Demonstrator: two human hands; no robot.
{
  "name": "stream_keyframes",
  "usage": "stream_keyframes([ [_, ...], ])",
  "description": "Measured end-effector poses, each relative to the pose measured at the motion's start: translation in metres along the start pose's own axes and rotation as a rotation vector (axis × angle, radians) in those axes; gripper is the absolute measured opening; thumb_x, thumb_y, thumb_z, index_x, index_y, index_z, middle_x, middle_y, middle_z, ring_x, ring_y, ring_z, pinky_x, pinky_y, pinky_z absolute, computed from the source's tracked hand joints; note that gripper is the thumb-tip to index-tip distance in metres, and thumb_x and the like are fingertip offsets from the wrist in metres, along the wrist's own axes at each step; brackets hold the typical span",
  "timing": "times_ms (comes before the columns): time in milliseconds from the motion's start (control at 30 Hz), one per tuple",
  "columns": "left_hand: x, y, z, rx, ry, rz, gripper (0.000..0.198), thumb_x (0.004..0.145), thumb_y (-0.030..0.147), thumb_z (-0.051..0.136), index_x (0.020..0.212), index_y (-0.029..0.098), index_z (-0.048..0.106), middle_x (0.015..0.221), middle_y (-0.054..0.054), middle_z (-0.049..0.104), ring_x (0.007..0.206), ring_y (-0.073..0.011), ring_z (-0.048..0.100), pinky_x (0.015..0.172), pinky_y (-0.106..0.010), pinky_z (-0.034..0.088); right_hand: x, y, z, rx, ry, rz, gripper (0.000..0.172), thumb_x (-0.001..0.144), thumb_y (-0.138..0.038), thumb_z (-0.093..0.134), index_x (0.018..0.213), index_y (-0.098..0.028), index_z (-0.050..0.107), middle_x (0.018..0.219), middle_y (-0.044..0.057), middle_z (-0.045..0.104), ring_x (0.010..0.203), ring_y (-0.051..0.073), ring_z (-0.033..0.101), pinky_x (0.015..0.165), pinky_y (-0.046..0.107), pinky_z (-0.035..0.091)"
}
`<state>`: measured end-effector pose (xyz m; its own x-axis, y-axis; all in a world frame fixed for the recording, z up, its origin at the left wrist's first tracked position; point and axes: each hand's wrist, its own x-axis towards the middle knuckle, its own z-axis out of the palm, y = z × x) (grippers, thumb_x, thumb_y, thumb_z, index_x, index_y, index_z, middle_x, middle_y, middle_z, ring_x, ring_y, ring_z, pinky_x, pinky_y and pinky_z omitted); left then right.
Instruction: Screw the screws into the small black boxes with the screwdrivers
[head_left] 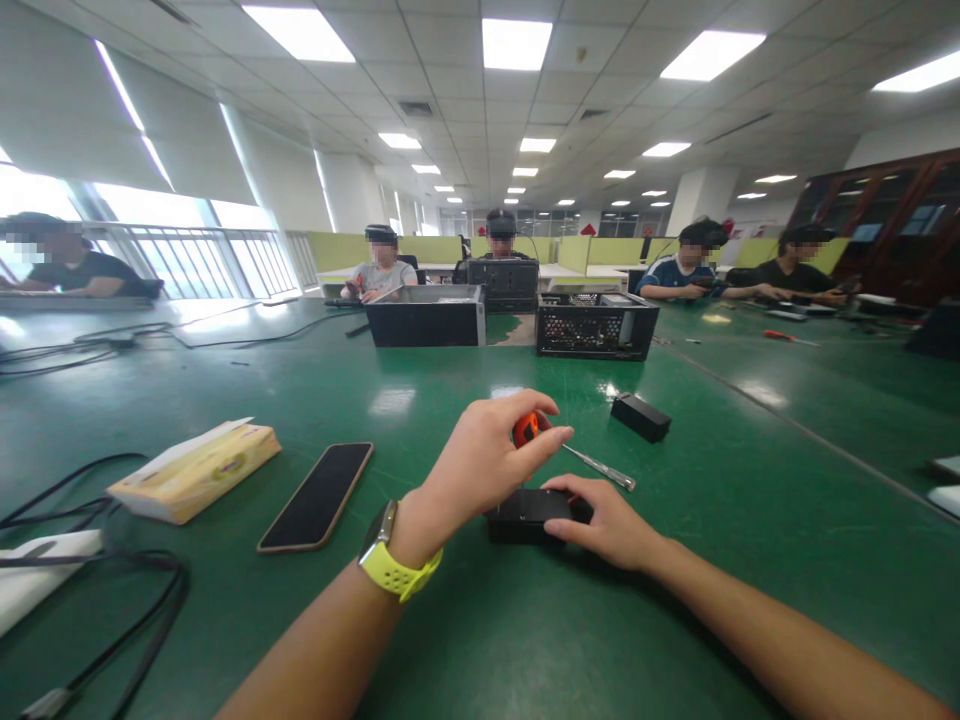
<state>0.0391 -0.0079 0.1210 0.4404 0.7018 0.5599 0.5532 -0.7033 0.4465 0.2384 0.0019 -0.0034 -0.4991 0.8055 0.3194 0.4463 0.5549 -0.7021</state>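
Observation:
My left hand [499, 445], with a watch on a yellow-green strap at its wrist, has its thumb and fingers curled around the orange handle of a screwdriver [529, 428]. The screwdriver's metal shaft points right and towards me, its tip low over the green tabletop. Just below, a small black box [521, 518] rests on the table with small screws visible on its top. My right hand [596, 520] grips that box at its right end, thumb on the near side. Farther off to the right lies a second black box [641, 417].
A phone [319, 497] and a yellow tissue pack [196, 470] lie to the left, beside black cables [161, 600]. Two computer cases [427, 318] [596, 325] stand ahead. Several people sit around the green table [315, 390]. Another orange screwdriver [781, 335] lies far right.

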Motion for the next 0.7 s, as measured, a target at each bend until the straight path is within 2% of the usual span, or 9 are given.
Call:
stream_keyframes([
  [200, 0.0, -0.002, -0.004, 0.223, -0.087, -0.051, 0.033, 0.089, 0.046, 0.053, 0.112, 0.022, 0.056, 0.077, 0.0, 0.066, 0.068, -0.0171, 0.061, 0.06, -0.025, 0.041, 0.0, 0.001, 0.0, 0.0, -0.001, 0.0, 0.033, 0.08, -0.036, 0.068, 0.108, -0.02, 0.064, 0.095, 0.002, 0.068, 0.084, 0.019, 0.061, 0.076, 0.029, 0.044],
  [333, 0.0, -0.003, -0.009, 0.43, -0.072, 0.007, 0.034, 0.091, 0.053, 0.047, 0.106, 0.024, 0.057, 0.083, -0.001, 0.066, 0.074, -0.0196, 0.062, 0.059, -0.025, 0.038, 0.001, 0.001, 0.0, 0.0, -0.001, 0.005, 0.032, 0.08, -0.035, 0.068, 0.108, -0.019, 0.064, 0.094, 0.001, 0.068, 0.083, 0.018, 0.061, 0.075, 0.028, 0.044],
  [500, -0.001, -0.002, -0.016, 0.597, -0.075, 0.035, 0.049, 0.091, 0.064, 0.035, 0.1, 0.024, 0.061, 0.08, -0.003, 0.066, 0.071, -0.0203, 0.062, 0.053, -0.025, 0.031, 0.001, -0.001, 0.0, -0.009, 0.0, 0.008, 0.032, 0.08, -0.035, 0.069, 0.107, -0.02, 0.064, 0.093, 0.001, 0.068, 0.083, 0.018, 0.061, 0.074, 0.028, 0.043],
  [600, -0.001, 0.0, -0.017, 0.573, -0.081, -0.005, 0.044, 0.094, 0.058, 0.034, 0.092, 0.025, 0.063, 0.073, -0.001, 0.067, 0.068, -0.0196, 0.062, 0.054, -0.025, 0.03, 0.001, -0.001, 0.0, -0.016, 0.0, 0.008, 0.034, 0.079, -0.036, 0.069, 0.108, -0.019, 0.064, 0.094, 0.001, 0.068, 0.083, 0.019, 0.061, 0.075, 0.028, 0.043],
  [700, -0.001, 0.002, -0.017, 0.515, -0.056, -0.026, 0.028, 0.094, 0.044, 0.041, 0.096, 0.027, 0.062, 0.077, 0.0, 0.068, 0.071, -0.0186, 0.063, 0.056, -0.025, 0.033, 0.0, 0.0, 0.0, -0.012, -0.006, 0.006, 0.034, 0.08, -0.036, 0.069, 0.109, -0.019, 0.063, 0.094, 0.002, 0.068, 0.084, 0.019, 0.061, 0.075, 0.028, 0.044],
])
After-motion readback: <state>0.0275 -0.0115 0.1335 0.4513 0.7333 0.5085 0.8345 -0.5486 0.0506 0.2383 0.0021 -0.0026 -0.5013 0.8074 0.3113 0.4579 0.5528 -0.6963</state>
